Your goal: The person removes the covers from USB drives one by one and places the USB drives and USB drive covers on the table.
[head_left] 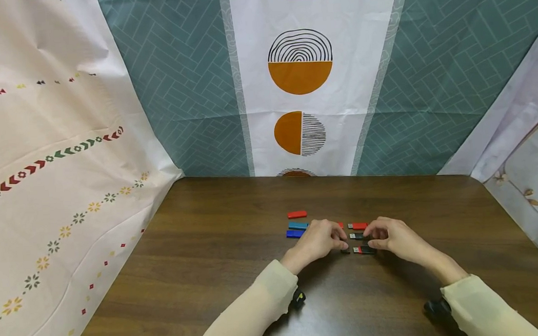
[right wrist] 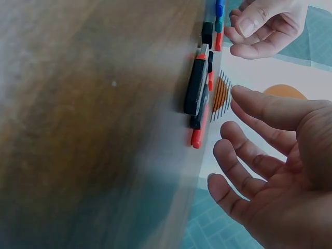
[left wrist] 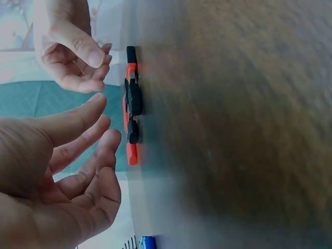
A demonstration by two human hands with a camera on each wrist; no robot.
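Three USB flash drives with bare metal plugs lie in a column on the table: a red drive (head_left: 359, 226), a black drive (head_left: 357, 236) and a black-and-red drive (head_left: 365, 250). Over small caps to their left hovers my left hand (head_left: 318, 240), fingers loosely bent and holding nothing; a black cap (left wrist: 136, 97) shows near its fingertips. Just right of the drives is my right hand (head_left: 397, 237), with fingers apart and nothing between them. In the right wrist view the black-and-red drive (right wrist: 195, 85) lies flat beside those fingers. The left hand partly hides a red cap (head_left: 341, 225).
Left of the drives lie a red stick-shaped piece (head_left: 297, 214), a teal one (head_left: 298, 226) and a blue one (head_left: 294, 233), partly behind the left hand. The brown wooden table (head_left: 200, 254) meets a patterned curtain (head_left: 185, 91) at its back edge.
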